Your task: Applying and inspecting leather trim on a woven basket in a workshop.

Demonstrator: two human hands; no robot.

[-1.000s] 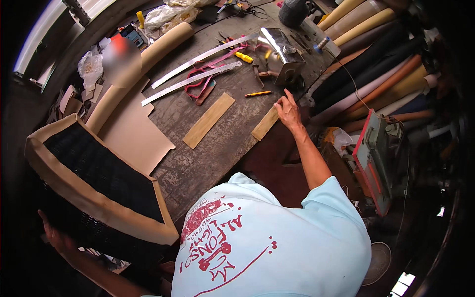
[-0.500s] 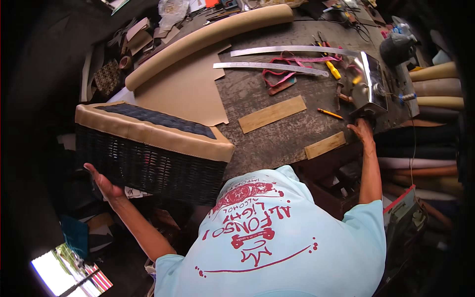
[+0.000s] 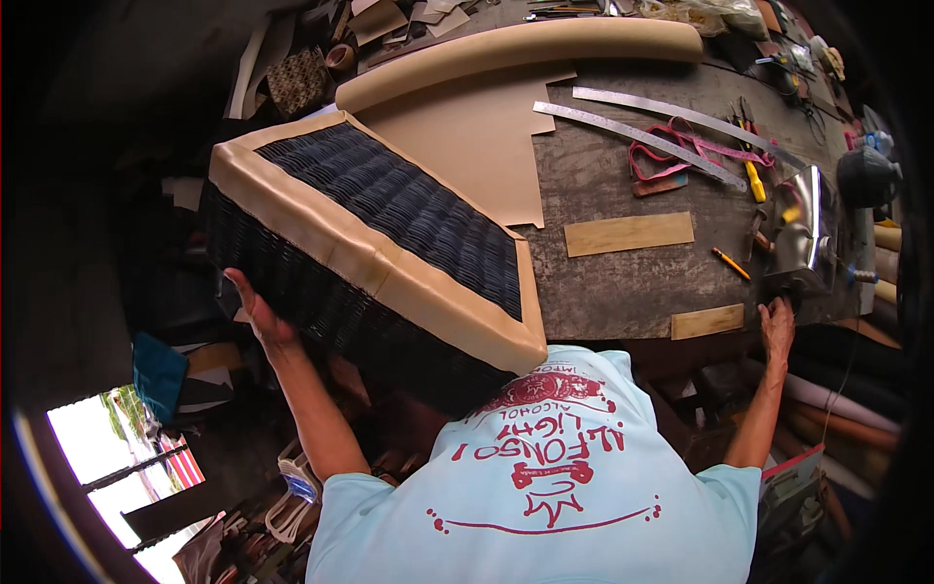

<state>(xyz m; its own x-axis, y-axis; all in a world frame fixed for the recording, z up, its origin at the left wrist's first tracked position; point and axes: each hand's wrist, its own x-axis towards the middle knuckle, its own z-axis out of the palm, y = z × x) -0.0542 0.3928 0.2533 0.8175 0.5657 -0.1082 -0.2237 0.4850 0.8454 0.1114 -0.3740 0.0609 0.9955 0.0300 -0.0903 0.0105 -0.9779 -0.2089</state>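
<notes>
A black woven basket (image 3: 321, 282) with tan leather bands along its edges is held up, tilted, at the left of the table. Its dark woven panel (image 3: 389, 214) faces up. My left hand (image 3: 263, 316) supports it from the lower left, thumb against the side and the other fingers mostly hidden. Across the table, my right hand (image 3: 776, 331) is at the front edge, fingers extended and apart. Its fingertips are beside the base of a shiny metal container (image 3: 803, 234); whether they touch it I cannot tell.
A tan leather sheet (image 3: 457, 146) lies behind the basket, with a tan roll (image 3: 525, 58) along it. Two steel rulers (image 3: 637, 144), pink straps (image 3: 671, 156), a yellow-handled tool (image 3: 754, 182), wooden strips (image 3: 630, 234) and a pencil (image 3: 730, 263) lie on the table (image 3: 603, 292).
The basket has tipped so that more of its woven panel shows, and my left hand has moved with it. My view has shifted left. My right hand stays near the metal container.
</notes>
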